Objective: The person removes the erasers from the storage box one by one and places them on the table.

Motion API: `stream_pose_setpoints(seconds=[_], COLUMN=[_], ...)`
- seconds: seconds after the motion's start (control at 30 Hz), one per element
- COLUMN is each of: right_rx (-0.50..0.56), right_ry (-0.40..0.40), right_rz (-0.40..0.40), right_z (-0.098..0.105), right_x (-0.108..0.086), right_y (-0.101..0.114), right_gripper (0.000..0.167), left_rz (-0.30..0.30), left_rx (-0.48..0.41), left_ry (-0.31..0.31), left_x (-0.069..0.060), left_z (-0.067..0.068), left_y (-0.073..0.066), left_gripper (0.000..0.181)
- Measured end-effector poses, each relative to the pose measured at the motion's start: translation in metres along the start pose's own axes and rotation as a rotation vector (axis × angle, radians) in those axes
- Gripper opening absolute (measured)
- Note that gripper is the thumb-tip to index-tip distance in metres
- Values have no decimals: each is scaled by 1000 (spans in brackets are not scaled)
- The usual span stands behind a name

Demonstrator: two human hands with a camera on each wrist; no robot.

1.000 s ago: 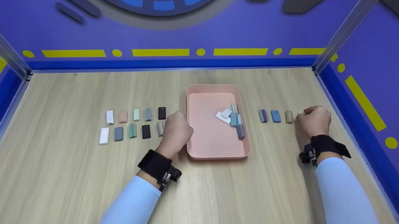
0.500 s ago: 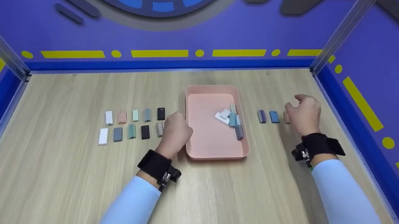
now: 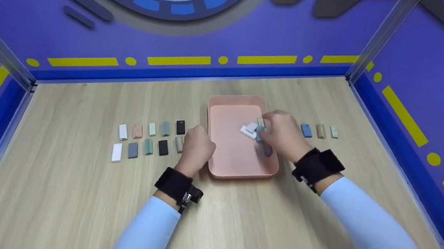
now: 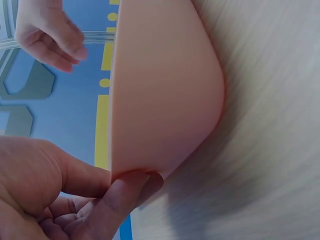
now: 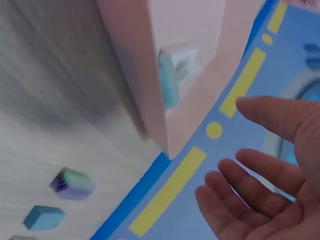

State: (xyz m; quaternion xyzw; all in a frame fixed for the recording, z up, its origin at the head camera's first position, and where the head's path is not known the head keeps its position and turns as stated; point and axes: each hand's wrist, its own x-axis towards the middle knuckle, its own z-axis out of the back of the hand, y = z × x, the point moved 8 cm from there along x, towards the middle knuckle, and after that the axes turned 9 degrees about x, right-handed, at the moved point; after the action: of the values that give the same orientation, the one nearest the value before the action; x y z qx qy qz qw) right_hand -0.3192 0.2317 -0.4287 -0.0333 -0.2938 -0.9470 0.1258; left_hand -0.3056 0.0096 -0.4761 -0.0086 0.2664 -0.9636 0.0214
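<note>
"left hand first: what do you get?"

"on my feed the left hand (image 3: 198,144) is at the left side of the pink tray (image 3: 228,158), thumb and fingers pinching its wall."

"and the right?"

"i see the right hand (image 3: 285,136) over the tray's right rim. its thumb stands well away from loosely bent fingers, and it has hold of nothing. how high it hovers, i can't tell."

"what's in the tray?"

"blocks against the right wall: two white blocks (image 3: 247,133), one leaning on the other, a teal block (image 3: 260,134), a pale green piece (image 3: 260,121) and, partly hidden by the hand, a dark grey block (image 3: 269,150)."

"to the right of the tray?"

"a row going outward: a purple-and-green block (image 5: 72,184), which i get only from the right wrist camera, then a blue block (image 3: 306,130), a tan block (image 3: 320,130) and a small green block (image 3: 334,132)."

"left of it?"

"i count ten blocks in two rows of five; the taupe block (image 3: 178,144) is nearest the tray, just beside the left hand."

"farther out?"

"light blue sleeves (image 3: 147,229) on the tray's near side, wooden table (image 3: 227,225) under it, a purple wall (image 3: 199,34) beyond."
</note>
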Motion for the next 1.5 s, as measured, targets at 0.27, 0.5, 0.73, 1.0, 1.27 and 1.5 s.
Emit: stream_pose_setpoints(seconds=[0.27,0.5,0.73,1.0,1.27,1.5], right_rx=[-262,-500,-689,-790,-802,-728], right_ry=[147,155,125,171,201,236], right_rz=[153,274,347,348,346,368], right_z=[-38,-50,-56,-62,-63,-65], right_x=[-16,-24,-27,-25,-28,-33], right_y=[19,18,22,22,25,30], right_gripper=[5,6,10,10,8,6], left_rz=[16,22,16,-21,-31,-20], left_rx=[19,14,18,-5,3,14], left_ry=[17,25,21,-11,-21,-30], left_x=[1,0,0,-1,-1,-1], left_z=[-2,-5,-5,-1,-2,-1], left_y=[-1,0,0,-2,-2,-1], left_gripper=[16,15,15,23,17,13])
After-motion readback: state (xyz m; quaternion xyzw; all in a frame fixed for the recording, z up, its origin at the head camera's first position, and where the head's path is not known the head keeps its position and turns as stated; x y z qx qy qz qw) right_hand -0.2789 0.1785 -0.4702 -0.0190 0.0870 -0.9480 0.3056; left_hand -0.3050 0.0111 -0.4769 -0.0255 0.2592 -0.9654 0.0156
